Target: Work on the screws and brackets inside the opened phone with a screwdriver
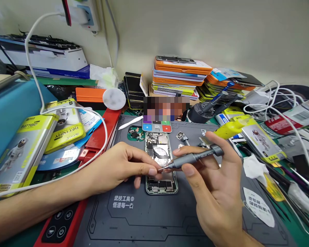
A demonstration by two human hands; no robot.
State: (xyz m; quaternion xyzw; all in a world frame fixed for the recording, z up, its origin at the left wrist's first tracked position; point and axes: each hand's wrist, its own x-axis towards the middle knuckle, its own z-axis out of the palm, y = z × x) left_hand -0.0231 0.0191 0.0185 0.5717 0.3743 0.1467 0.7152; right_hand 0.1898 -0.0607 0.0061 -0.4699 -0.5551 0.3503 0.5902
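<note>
While the gray mat (141, 223) lay beneath, your right hand (217, 188) held a screwdriver (189, 159) between thumb and fingers; your left hand (128, 163) pressed thumb and forefinger together at its tip, pinching something unclear, above the opened phone (161, 163) on the mat.

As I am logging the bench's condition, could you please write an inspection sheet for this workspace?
Surface: dark grey mat with printed lines and lettering.
Job's things: opened phone on the mat, inner parts showing; grey screwdriver in hand.
Clutter: battery boxes at left, stacked cases behind, yellow bottle at right.
Hands: left hand pinches at the screwdriver's tip, anything held too small to tell; right hand holds the screwdriver.
Cables: white cable loops over the left-hand boxes; more white cable at right.
Surroundings: pale wall, wall socket with a plug in; other people, nothing seen.
</note>
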